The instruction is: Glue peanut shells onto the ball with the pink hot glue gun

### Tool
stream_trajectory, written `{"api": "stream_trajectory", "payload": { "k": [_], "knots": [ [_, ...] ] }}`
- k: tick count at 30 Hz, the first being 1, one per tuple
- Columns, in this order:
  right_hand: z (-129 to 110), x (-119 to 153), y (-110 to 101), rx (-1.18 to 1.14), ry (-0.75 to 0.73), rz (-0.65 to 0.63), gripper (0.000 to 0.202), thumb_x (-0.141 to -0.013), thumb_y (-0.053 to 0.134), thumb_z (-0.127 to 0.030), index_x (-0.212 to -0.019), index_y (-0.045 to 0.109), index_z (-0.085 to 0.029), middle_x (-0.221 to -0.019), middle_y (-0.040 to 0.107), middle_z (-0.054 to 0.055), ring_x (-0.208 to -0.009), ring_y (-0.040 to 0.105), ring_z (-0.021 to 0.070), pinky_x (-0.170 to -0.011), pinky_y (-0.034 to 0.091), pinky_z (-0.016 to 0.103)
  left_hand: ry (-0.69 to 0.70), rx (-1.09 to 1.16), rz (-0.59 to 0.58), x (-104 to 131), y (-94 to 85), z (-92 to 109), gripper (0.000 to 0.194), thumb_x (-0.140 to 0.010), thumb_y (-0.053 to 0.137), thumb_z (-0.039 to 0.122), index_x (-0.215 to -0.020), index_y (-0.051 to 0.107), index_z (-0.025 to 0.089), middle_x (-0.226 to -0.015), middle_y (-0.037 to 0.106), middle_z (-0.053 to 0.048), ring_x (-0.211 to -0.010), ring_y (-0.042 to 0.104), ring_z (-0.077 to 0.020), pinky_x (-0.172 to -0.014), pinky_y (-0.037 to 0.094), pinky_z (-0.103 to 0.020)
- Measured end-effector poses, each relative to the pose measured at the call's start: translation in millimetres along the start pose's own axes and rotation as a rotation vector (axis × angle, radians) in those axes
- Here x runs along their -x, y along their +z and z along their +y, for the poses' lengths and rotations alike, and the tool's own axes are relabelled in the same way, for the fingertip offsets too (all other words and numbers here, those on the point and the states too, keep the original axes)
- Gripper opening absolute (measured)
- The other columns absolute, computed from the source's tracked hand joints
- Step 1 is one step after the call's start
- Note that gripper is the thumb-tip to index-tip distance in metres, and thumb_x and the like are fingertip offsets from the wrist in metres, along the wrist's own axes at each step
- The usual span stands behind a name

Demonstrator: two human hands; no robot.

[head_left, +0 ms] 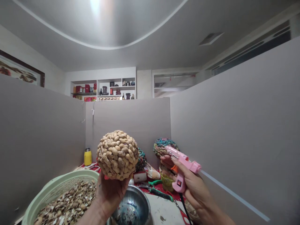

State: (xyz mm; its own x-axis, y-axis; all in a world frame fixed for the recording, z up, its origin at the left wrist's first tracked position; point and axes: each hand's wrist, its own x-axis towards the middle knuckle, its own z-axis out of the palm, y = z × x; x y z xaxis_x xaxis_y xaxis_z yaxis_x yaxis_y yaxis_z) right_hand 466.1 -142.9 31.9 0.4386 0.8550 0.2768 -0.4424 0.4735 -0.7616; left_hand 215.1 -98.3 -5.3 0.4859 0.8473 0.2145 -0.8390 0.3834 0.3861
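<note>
A round ball covered in whole peanuts in their shells (pixel 117 154) rests on my left hand (pixel 111 190), which grips it from below, its fingers mostly hidden under the ball. To the right, my right hand (pixel 193 184) is wrapped round a pink hot glue gun (pixel 187 165), with an orange trigger and a black cord hanging down. The gun's nozzle points up and left, apart from the peanut ball. Beneath the ball stands a shiny metal bowl (pixel 134 203) with dark blue stains inside.
At left, a green plastic basket (pixel 35 195) holds many shell pieces. Green-handled pliers (pixel 161 193) lie by a pale board (pixel 161 207). Behind are a yellow bottle (pixel 87 157), a multicoloured ball (pixel 141 159) and another (pixel 162 145). Grey partitions (pixel 145 125) enclose the table.
</note>
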Motion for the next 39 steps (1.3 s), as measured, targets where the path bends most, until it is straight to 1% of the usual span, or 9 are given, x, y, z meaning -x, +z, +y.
{"api": "stream_trajectory", "payload": {
  "k": [2, 5, 9, 13, 18, 22, 29, 36, 39],
  "knots": [
    [0.2, -0.4, -0.8, -0.001, 0.002, -0.001, 0.043, -0.050, 0.091, -0.038, -0.085, 0.076, -0.019, -0.092, 0.078, 0.010, -0.102, 0.070, 0.0334, -0.073, 0.063, 0.034, 0.008, -0.005, 0.022, 0.6, 1.0, -0.6, 0.066, -0.090, 0.053, 0.035, -0.151, 0.030, 0.024, -0.118, 0.074, -0.014, -0.116, 0.066, -0.0328, -0.084, 0.059, -0.040],
    [-0.7, -0.4, -2.6, -0.004, 0.008, -0.004, 0.044, -0.052, 0.091, -0.040, -0.088, 0.076, -0.019, -0.095, 0.077, 0.010, -0.107, 0.068, 0.0337, -0.074, 0.063, 0.035, 0.019, -0.044, 0.074, 1.7, -0.1, -2.9, 0.064, -0.091, 0.053, 0.039, -0.149, 0.034, 0.018, -0.115, 0.074, -0.018, -0.109, 0.069, -0.0341, -0.082, 0.059, -0.042],
    [-3.4, 1.1, -6.3, -0.030, 0.008, 0.006, 0.047, -0.050, 0.093, -0.041, -0.088, 0.076, -0.020, -0.097, 0.077, 0.008, -0.112, 0.065, 0.0320, -0.078, 0.062, 0.032, 0.023, -0.155, 0.245, 6.2, -4.2, -6.8, 0.059, -0.091, 0.053, 0.045, -0.138, 0.045, 0.011, -0.102, 0.076, -0.020, -0.090, 0.074, -0.0320, -0.073, 0.060, -0.041],
    [-2.1, 4.1, -3.7, -0.041, -0.013, 0.025, 0.047, -0.048, 0.094, -0.039, -0.088, 0.075, -0.020, -0.094, 0.078, 0.006, -0.108, 0.067, 0.0300, -0.080, 0.062, 0.032, 0.192, -0.413, 0.388, 13.6, -10.0, -8.7, 0.037, -0.088, 0.058, 0.037, -0.115, 0.059, 0.012, -0.094, 0.075, -0.013, -0.077, 0.073, -0.0245, -0.071, 0.061, -0.039],
    [22.1, 9.8, 10.3, -0.024, 0.093, 0.003, 0.048, -0.044, 0.095, -0.034, -0.085, 0.074, -0.021, -0.094, 0.077, 0.005, -0.102, 0.069, 0.0314, -0.065, 0.063, 0.033, 0.364, -0.564, 0.427, 19.6, -23.1, -11.4, 0.027, -0.079, 0.071, 0.033, -0.102, 0.063, 0.020, -0.102, 0.073, -0.004, -0.088, 0.070, -0.0194, -0.079, 0.060, -0.035],
    [45.6, 13.7, 16.1, -0.011, 0.192, -0.018, 0.046, -0.049, 0.093, -0.039, -0.085, 0.074, -0.017, -0.094, 0.077, 0.009, -0.098, 0.070, 0.0308, -0.061, 0.062, 0.031, 0.449, -0.721, 0.419, 20.0, -33.5, -18.5, 0.035, -0.074, 0.077, 0.035, -0.101, 0.060, 0.022, -0.105, 0.071, -0.003, -0.099, 0.068, -0.0215, -0.084, 0.057, -0.033],
    [64.1, 4.4, 8.6, -0.014, 0.237, -0.018, 0.035, -0.057, 0.089, -0.035, -0.084, 0.073, -0.019, -0.088, 0.077, 0.005, -0.085, 0.073, 0.0256, -0.053, 0.059, 0.025, 0.534, -0.994, 0.368, 22.4, -46.1, -31.7, 0.061, -0.066, 0.083, 0.033, -0.117, 0.050, 0.023, -0.120, 0.063, -0.008, -0.108, 0.065, -0.0263, -0.091, 0.054, -0.038],
    [96.5, -10.2, -5.6, -0.015, 0.308, -0.047, 0.029, -0.059, 0.088, -0.033, -0.077, 0.072, -0.017, -0.076, 0.076, 0.005, -0.077, 0.074, 0.0270, -0.059, 0.060, 0.029, 0.934, -1.858, 0.225, 25.0, -74.2, -34.7, 0.057, -0.075, 0.069, 0.019, -0.125, 0.043, 0.022, -0.135, 0.049, -0.016, -0.129, 0.049, -0.0341, -0.108, 0.040, -0.059],
    [109.2, -13.0, -9.4, -0.021, 0.328, -0.068, 0.031, -0.059, 0.088, -0.033, -0.080, 0.071, -0.018, -0.070, 0.074, 0.004, -0.078, 0.074, 0.0270, -0.063, 0.061, 0.030, 1.022, -2.073, 0.109, 26.1, -81.3, -34.6, 0.059, -0.076, 0.068, 0.017, -0.127, 0.040, 0.020, -0.137, 0.048, -0.020, -0.129, 0.049, -0.0358, -0.105, 0.044, -0.060]
  ]
}}
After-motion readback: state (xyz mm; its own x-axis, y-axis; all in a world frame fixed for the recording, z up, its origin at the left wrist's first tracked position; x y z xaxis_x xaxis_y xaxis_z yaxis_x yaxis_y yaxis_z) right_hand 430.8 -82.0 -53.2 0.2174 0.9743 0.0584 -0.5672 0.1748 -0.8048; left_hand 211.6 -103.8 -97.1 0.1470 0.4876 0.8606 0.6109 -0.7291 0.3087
